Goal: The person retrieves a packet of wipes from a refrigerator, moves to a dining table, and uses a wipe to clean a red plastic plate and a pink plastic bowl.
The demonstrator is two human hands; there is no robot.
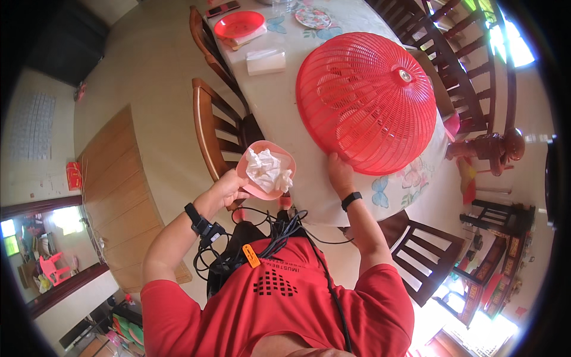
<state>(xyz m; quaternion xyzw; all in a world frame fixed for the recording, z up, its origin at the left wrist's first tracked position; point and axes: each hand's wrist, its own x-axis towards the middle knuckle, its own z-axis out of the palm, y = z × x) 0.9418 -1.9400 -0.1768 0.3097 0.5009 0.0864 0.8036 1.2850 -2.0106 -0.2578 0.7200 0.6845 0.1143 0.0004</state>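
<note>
My left hand (227, 186) grips the edge of a pink dish (266, 194), held beside the table's near left side. Crumpled white tissues (265, 169) fill the dish. At the near rim of a large red mesh food cover (374, 102), my right hand (341, 173) has its fingers closed on the edge; the fingertips are partly hidden. The domed cover rests on a table with a butterfly-patterned tablecloth (312, 203). Round shapes show faintly through its mesh, too unclear to name.
Wooden chairs stand left (203, 129) and at right (430, 259). Farther along the table are a pack of tissues (266, 63), a red plate (238, 24), a phone (223, 9) and a floral round mat (313, 18). Black cables (283, 236) hang at my waist.
</note>
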